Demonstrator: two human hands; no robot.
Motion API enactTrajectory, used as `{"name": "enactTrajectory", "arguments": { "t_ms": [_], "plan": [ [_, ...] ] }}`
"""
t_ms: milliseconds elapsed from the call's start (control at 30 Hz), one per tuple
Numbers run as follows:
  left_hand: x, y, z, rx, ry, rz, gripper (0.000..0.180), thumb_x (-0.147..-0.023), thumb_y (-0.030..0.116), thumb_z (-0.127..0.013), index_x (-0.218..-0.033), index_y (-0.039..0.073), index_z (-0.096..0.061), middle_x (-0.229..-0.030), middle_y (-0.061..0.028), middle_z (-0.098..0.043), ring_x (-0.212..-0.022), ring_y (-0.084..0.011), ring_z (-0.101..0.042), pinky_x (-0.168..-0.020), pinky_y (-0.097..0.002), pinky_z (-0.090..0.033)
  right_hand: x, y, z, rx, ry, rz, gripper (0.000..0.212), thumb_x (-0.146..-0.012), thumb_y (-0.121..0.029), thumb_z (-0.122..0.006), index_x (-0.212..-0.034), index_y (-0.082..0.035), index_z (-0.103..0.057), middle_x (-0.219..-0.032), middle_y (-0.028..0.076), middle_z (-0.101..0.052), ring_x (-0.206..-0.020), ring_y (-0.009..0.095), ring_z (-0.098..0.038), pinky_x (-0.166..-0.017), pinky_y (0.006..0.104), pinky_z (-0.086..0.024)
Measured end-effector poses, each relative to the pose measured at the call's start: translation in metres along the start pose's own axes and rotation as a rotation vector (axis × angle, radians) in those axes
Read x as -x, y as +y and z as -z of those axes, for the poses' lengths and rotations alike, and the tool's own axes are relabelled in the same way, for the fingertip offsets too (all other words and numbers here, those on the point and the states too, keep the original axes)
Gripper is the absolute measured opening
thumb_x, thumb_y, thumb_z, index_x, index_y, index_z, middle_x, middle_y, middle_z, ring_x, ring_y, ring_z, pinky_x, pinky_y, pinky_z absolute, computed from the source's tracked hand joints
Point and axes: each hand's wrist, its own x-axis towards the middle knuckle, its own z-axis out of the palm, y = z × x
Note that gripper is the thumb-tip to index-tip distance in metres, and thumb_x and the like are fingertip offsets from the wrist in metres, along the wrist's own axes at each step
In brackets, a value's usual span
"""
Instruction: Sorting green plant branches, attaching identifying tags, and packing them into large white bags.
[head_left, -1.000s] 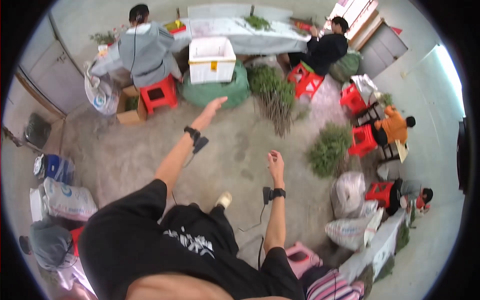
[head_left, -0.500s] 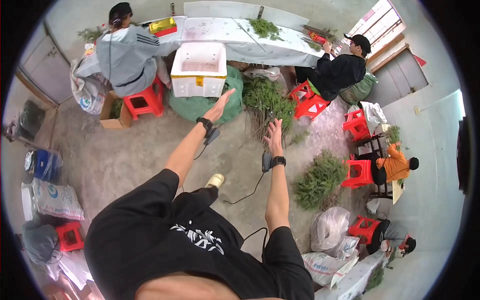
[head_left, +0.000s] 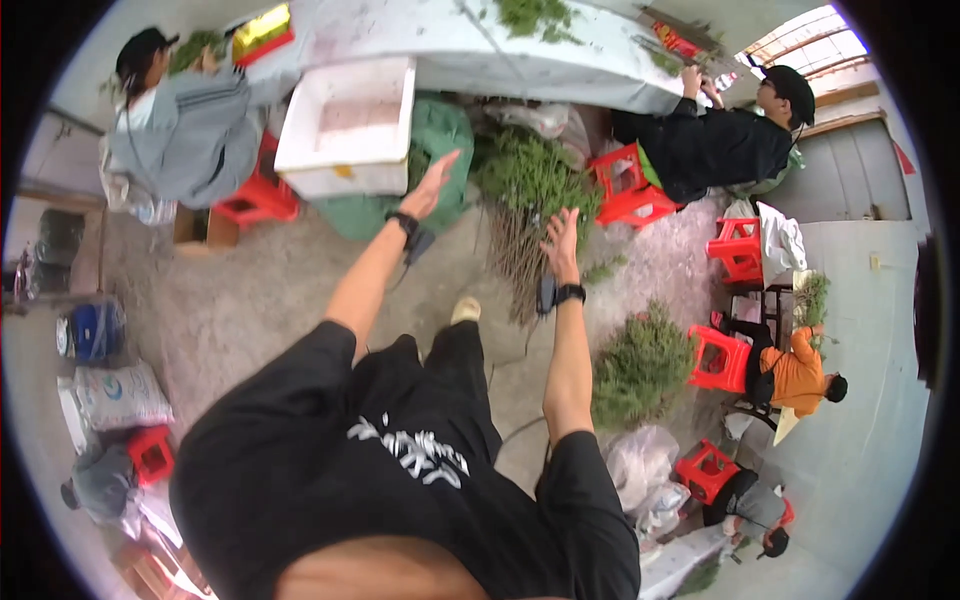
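Observation:
Both my arms reach forward, a dark band on each wrist. My left hand [head_left: 431,184] holds nothing, its fingers stretched out; in the view it overlaps the green sack [head_left: 445,135] beside the white foam box [head_left: 345,125]. My right hand [head_left: 562,243] is also bare, fingers spread, over the near right side of a pile of cut leafy stems [head_left: 530,190]. Whether that hand touches the stems I cannot tell. The foam box is without a lid, and its visible inside holds nothing.
A long covered table [head_left: 450,50] runs across the far side. A person in grey [head_left: 185,135] sits left, another in black [head_left: 710,140] right. A second green heap [head_left: 645,365] lies near a red stool [head_left: 718,358]. Plastic bags [head_left: 640,465] lie at the lower right.
My view has moved forward, so the foam box, stem pile and far table appear nearer. My foot has stepped ahead. Both hands stay outstretched, the right one now over the stems.

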Motion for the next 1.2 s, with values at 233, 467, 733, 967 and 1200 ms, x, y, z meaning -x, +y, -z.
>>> {"name": "enactTrajectory", "arguments": {
  "t_ms": [233,467,733,967,1200],
  "plan": [
    [-0.125,0.057,-0.008,-0.059,0.051,0.052,0.076,-0.091,0.063,-0.043,-0.152,0.02,-0.03,-0.161,-0.0064,-0.017,-0.147,-0.0346,-0.013,-0.115,-0.0573,0.005,-0.125,-0.078,0.007,0.095,0.021,-0.001,0.093,-0.088,-0.079,-0.028,-0.155,-0.016,-0.015,-0.158,0.02,-0.019,-0.146,0.039,-0.017,-0.111,0.0643,-0.018],
    [-0.269,0.131,-0.012,-0.101,0.006,0.012,0.08,-0.092,0.065,-0.041,-0.154,0.018,-0.024,-0.161,-0.0103,-0.012,-0.148,-0.0335,-0.01,-0.117,-0.0556,0.0,-0.252,-0.133,-0.029,-0.017,0.053,0.06,0.088,-0.09,-0.077,-0.03,-0.154,-0.018,-0.018,-0.157,0.017,-0.022,-0.146,0.035,-0.019,-0.11,0.0629,-0.02],
    [-0.344,0.12,-0.012,-0.058,0.049,0.134,0.083,-0.09,0.064,-0.046,-0.153,0.014,-0.025,-0.161,-0.0098,-0.015,-0.147,-0.0313,-0.014,-0.118,-0.051,-0.005,-0.321,-0.14,-0.03,0.036,0.013,0.055,0.09,-0.09,-0.075,-0.032,-0.153,-0.012,-0.021,-0.156,0.019,-0.025,-0.144,0.035,-0.023,-0.109,0.0595,-0.026],
    [-0.381,0.093,-0.006,-0.04,0.139,0.186,0.082,-0.089,0.061,-0.05,-0.151,0.013,-0.03,-0.159,-0.0114,-0.02,-0.146,-0.0319,-0.019,-0.116,-0.0513,-0.01,-0.364,-0.127,0.016,0.042,0.031,-0.061,0.091,-0.09,-0.076,-0.029,-0.152,-0.01,-0.023,-0.154,0.022,-0.028,-0.142,0.036,-0.027,-0.11,0.0583,-0.028],
    [-0.41,0.083,-0.032,-0.061,0.197,0.248,0.08,-0.091,0.06,-0.049,-0.151,0.012,-0.029,-0.158,-0.0146,-0.021,-0.143,-0.0359,-0.023,-0.117,-0.0535,-0.014,-0.381,-0.103,0.117,0.183,0.152,-0.321,0.094,-0.089,-0.078,-0.022,-0.149,-0.007,-0.031,-0.151,0.022,-0.033,-0.141,0.035,-0.029,-0.109,0.0597,-0.027]
  ]
}}
